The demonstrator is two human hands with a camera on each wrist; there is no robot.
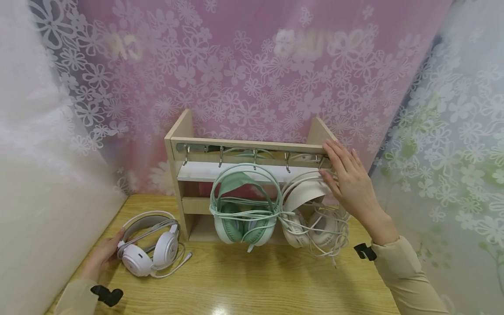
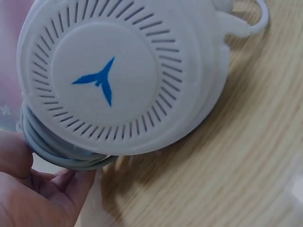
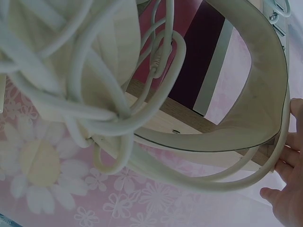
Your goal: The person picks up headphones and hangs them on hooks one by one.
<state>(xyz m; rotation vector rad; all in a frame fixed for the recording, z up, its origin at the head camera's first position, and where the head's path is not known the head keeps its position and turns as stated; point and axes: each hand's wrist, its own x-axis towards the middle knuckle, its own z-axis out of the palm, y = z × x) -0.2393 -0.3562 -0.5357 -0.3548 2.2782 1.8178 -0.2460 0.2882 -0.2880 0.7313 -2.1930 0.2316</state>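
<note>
White headphones (image 1: 151,251) with a grey headband lie on the wooden table (image 1: 256,280) at the left. My left hand (image 1: 103,253) grips them at the near ear cup. In the left wrist view that white ear cup (image 2: 118,75) bears a blue mark, and my left hand (image 2: 33,189) pinches the wound cable (image 2: 57,153) under it. Cream headphones (image 1: 311,218) hang on the right of a wooden hook rack (image 1: 252,145). My right hand (image 1: 346,175) lies with straight fingers on their headband. In the right wrist view, the fingers (image 3: 289,189) touch the cream headband (image 3: 265,85).
Mint green headphones (image 1: 242,218) hang from the rack's middle hooks, their cable wrapped around them. Cream cables (image 3: 85,94) dangle in loops beside the right ear cups. Pink and white flowered curtains close in behind and on both sides.
</note>
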